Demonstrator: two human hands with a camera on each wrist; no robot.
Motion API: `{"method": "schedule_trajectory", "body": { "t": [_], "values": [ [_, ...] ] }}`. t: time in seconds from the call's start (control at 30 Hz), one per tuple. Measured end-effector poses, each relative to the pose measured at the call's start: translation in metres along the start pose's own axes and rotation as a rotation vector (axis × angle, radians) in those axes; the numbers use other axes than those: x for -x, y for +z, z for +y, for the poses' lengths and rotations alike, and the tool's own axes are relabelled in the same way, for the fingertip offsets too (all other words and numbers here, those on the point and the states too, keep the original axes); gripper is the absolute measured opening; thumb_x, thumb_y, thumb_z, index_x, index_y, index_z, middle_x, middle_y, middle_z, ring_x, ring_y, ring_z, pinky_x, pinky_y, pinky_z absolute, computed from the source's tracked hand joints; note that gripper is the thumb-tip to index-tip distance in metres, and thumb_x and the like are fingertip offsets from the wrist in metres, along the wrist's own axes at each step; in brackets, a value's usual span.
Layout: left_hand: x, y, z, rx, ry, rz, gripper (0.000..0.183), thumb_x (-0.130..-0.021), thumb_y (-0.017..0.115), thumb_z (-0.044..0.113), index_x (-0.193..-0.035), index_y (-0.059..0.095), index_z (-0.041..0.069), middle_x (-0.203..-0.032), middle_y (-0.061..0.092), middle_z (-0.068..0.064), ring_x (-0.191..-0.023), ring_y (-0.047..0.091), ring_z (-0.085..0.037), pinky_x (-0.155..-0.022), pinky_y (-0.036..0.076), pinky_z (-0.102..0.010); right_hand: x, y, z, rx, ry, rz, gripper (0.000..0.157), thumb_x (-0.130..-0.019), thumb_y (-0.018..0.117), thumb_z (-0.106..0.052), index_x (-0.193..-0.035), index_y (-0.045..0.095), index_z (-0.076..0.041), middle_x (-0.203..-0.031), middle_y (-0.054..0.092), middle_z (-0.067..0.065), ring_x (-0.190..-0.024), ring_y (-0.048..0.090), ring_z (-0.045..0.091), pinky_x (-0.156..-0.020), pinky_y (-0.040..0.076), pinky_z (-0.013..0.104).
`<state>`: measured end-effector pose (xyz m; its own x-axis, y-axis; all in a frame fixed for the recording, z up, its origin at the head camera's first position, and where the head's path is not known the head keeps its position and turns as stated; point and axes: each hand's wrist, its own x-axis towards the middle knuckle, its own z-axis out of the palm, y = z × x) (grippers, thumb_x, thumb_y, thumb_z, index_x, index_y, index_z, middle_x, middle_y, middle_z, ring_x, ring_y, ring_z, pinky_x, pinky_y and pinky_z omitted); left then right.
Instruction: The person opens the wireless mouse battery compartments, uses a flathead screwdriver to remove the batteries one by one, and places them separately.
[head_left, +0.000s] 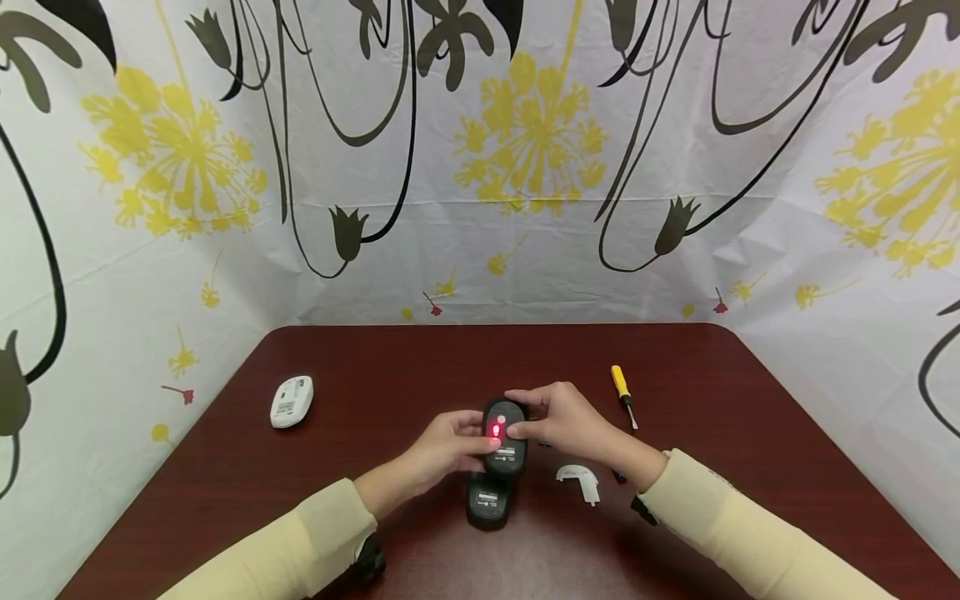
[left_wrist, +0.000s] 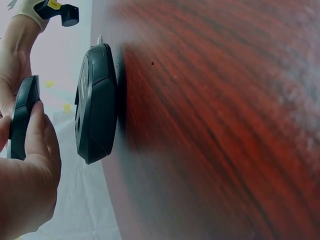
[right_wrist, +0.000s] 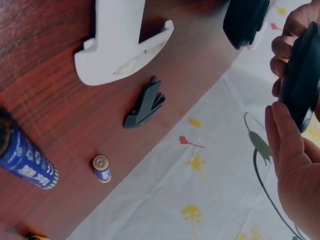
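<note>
Both hands hold a black computer mouse above the table, its underside facing up toward the head camera with a red light glowing on it. My left hand grips its left side, the thumb lying across the underside. From the other side my right hand pinches it near the upper right edge. A second black mouse rests upside down on the table just below the held one, partly covered by it in the head view. Near the right hand are a white T-shaped cover piece and a small black cover piece.
A white mouse lies upside down at the left of the brown table. A yellow-handled screwdriver is at the right. The right wrist view shows a small battery and a larger blue printed cylinder.
</note>
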<state>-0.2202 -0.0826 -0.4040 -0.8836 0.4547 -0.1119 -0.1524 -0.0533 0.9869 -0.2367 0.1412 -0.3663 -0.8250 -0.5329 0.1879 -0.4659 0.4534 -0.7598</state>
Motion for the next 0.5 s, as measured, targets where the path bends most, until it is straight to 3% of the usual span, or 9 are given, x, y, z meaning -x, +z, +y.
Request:
{"method": "schedule_trajectory", "body": {
  "t": [0.23, 0.5],
  "values": [
    [-0.0001, -0.0005, -0.0018, -0.025, -0.012, 0.003, 0.051, -0.088, 0.071, 0.008, -0.132, 0.05, -0.007, -0.114, 0.064, -0.018, -0.094, 0.066, -0.026, -0.08, 0.057, -0.041, -0.0007, 0.0008, -0.001, -0.043, 0.01, 0.022, 0.054, -0.085, 0.077, -0.016, -0.134, 0.057, -0.003, -0.118, 0.066, 0.014, -0.079, 0.066, 0.013, -0.053, 0.05, 0.026],
    [0.0015, -0.0008, 0.0009, -0.027, 0.008, -0.017, 0.052, -0.089, 0.071, 0.011, -0.133, 0.05, -0.008, -0.115, 0.064, -0.018, -0.096, 0.066, -0.025, -0.081, 0.057, -0.041, -0.0013, 0.0008, 0.0014, -0.053, -0.021, 0.041, 0.056, -0.085, 0.077, -0.018, -0.135, 0.056, -0.003, -0.114, 0.068, 0.009, -0.097, 0.067, 0.014, -0.067, 0.055, 0.026]
  ]
}}
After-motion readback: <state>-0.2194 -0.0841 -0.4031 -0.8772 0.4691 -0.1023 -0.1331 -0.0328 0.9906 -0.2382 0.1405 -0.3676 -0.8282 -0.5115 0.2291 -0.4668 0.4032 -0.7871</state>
